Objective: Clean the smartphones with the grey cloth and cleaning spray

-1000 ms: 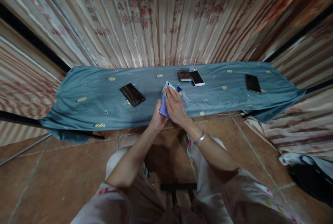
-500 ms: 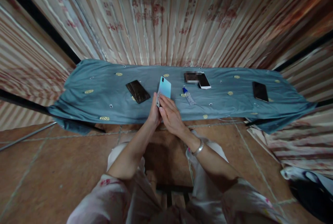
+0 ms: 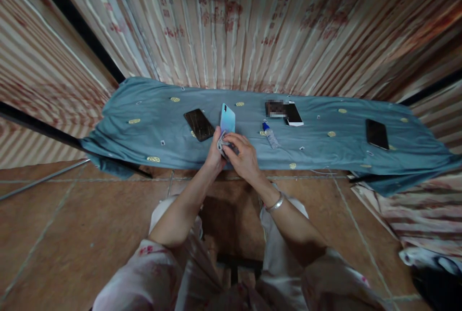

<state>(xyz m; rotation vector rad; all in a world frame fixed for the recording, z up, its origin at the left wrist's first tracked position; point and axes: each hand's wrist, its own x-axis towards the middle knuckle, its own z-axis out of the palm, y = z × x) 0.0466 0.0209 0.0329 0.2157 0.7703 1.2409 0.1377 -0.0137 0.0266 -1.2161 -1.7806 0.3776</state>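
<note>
A light blue smartphone [image 3: 227, 119] stands out above my hands, its back with a dark camera block facing up. My left hand [image 3: 214, 156] is closed around its lower part. Bunched at the phone's lower end is a small grey cloth [image 3: 221, 142]. The fingers of my right hand [image 3: 245, 156] are bent and pinch this cloth against the phone; part of the phone's lower end is hidden. To the left of the phone lies a dark smartphone [image 3: 199, 124]. A small clear bottle with a blue cap [image 3: 270, 135] lies to the right.
A blue patterned cloth [image 3: 162, 123] covers the narrow table. Farther right are a white-edged phone [image 3: 294, 113], a pixelated dark item [image 3: 276, 108] beside it, and another dark phone [image 3: 377, 134]. Black poles [image 3: 75, 22] and striped curtains [image 3: 234, 36] enclose the table.
My right hand, laid flatter over the phone before, now has bent fingers lower down, and more of the grey cloth shows. The view has shifted slightly left.
</note>
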